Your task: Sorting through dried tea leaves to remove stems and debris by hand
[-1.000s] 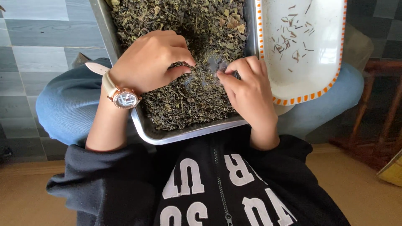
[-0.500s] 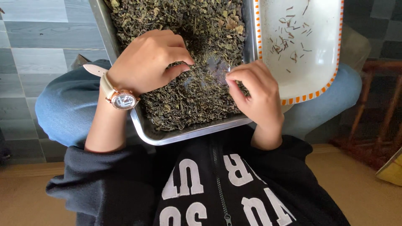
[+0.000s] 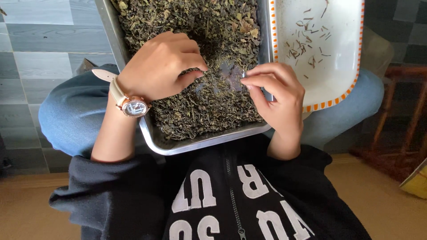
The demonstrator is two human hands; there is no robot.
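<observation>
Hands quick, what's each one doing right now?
Left hand: curled, fingertips in the dried leaves.
Right hand: fingers pinched together; holding anything cannot be told.

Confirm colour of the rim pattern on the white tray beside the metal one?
Orange dashes along the rim of the white tray, clearest in the head view, the only one.

1. The metal tray (image 3: 195,144) and its dried leaves (image 3: 209,53) run off the far edge.
2. The white tray (image 3: 338,66) is cut off there too.
3. What the right hand (image 3: 278,95) pinches is too small to tell.
</observation>
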